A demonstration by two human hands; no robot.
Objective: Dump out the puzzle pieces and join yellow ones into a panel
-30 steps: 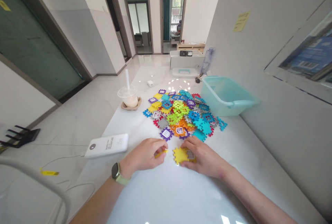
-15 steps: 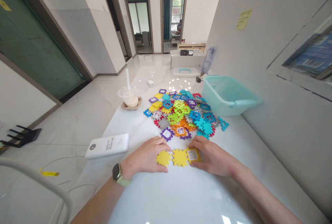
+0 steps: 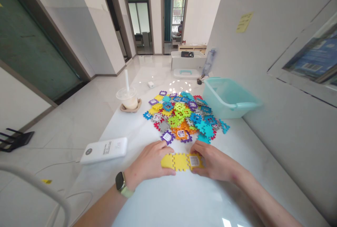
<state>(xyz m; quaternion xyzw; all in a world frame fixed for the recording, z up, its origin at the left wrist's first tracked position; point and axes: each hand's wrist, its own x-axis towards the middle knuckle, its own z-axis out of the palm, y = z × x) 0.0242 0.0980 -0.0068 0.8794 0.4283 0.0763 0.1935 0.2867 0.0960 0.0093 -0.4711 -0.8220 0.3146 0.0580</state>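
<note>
The left hand (image 3: 149, 161) and right hand (image 3: 213, 161) both hold the ends of a yellow tile strip (image 3: 181, 162), three joined plastic tiles lying flat on the counter (image 3: 163, 204) at lower centre. Just above sits a heap of colourful tiles (image 3: 179, 118), with a teal tub (image 3: 226, 98) to its right. A white power bank (image 3: 104, 150) lies left of the left hand.

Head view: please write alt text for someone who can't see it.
The left hand and right hand hold a strip of three joined yellow plastic tiles on a white counter, just below a heap of multicoloured tiles. A teal tub sits right of the heap; a power bank and a plastic cup sit left.
</note>
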